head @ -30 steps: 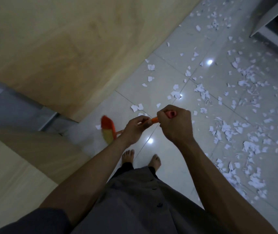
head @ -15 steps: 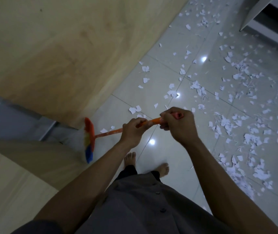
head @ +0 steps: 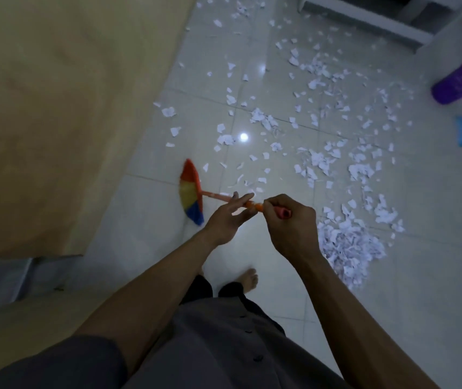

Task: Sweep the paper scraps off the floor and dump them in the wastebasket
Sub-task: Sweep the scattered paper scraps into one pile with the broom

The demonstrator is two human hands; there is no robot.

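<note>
Mostly, paper scraps (head: 347, 248) litter floor (head: 145, 220) centre to right edge, densest beside right hand (head: 291, 226), which grips broom (head: 192, 196) handle end for leverage; left hand (head: 225, 220) straight-fingered, lightly steadying shaft; purple wastebasket (head: 461, 81) at far right edge.

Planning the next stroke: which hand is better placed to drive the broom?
Right: the right hand grips the broom at its handle end; the left hand has straight fingers lying against the shaft.

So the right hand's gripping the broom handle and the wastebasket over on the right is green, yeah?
Not green. The head view shows the wastebasket is purple, over on the right. The right hand does grip the broom handle.
</note>
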